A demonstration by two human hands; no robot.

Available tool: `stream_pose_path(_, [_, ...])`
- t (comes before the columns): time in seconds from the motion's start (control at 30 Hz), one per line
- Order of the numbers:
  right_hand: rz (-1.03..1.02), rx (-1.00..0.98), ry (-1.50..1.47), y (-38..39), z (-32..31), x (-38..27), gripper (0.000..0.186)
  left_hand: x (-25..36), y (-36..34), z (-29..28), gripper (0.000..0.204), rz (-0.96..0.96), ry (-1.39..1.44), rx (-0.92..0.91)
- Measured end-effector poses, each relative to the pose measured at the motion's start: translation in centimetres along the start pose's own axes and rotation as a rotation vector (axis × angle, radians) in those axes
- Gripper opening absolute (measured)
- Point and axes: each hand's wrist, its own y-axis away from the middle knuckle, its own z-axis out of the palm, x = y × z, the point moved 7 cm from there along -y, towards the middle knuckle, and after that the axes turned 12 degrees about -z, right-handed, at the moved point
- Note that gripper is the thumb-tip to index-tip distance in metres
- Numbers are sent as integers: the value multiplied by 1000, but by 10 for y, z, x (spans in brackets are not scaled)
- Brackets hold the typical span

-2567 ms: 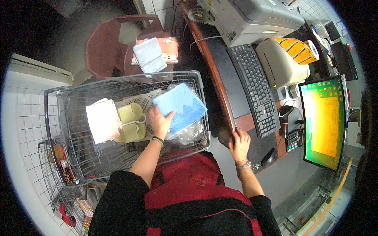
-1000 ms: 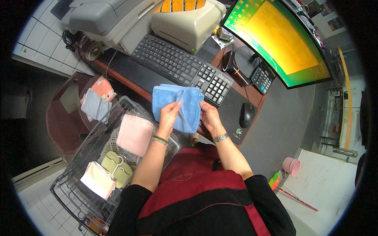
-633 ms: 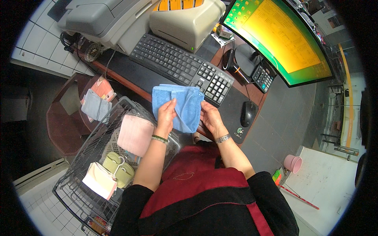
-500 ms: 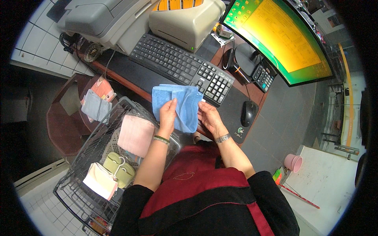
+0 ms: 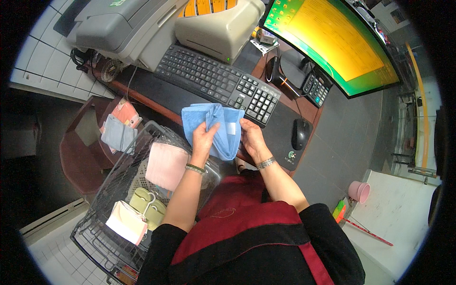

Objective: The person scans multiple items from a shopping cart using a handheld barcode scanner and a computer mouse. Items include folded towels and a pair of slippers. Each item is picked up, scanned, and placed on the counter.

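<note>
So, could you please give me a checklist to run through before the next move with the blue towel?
1. Left hand has a grip on the blue towel: ok, thumb and fingers hold a fold.
2. Right hand has a firm grip: cannot tell; its fingertips are at the towel's right edge.
3. White tag uncovered: ok, in plain view.
4. Towel spread flat: not ok, folded and creased between the hands.
5. Mouse clear of both hands: ok, on its pad to the right.
6. Scanner in hand: not ok, on the desk.
</note>
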Motion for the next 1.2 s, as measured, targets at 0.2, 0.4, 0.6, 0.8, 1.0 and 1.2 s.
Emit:
stream_pose_path(0.2, [60,-28,-177,1,-5,12,23,7,5,-4,36,385,16,182])
stream_pose_path(0.4, [-34,52,-33,-8,-10,16,18,12,5,-21,49,360,-163,154])
stream_pose_path(0.6, [-575,69,754,19,1,-42,27,-1,5,-32,29,204,-161,394])
stream_pose_path(0.8, [-560,-385,922,17,24,-41,41,6,1,-26,8,312,-395,141])
stream_pose_path(1.0, [-372,-477,739,-3,6,-22,22,16,7,-10,16,202,-512,141])
stream_pose_path(1.2, [-573,-419,787,2,-16,-31,16,29,29,17,33,414,-657,94])
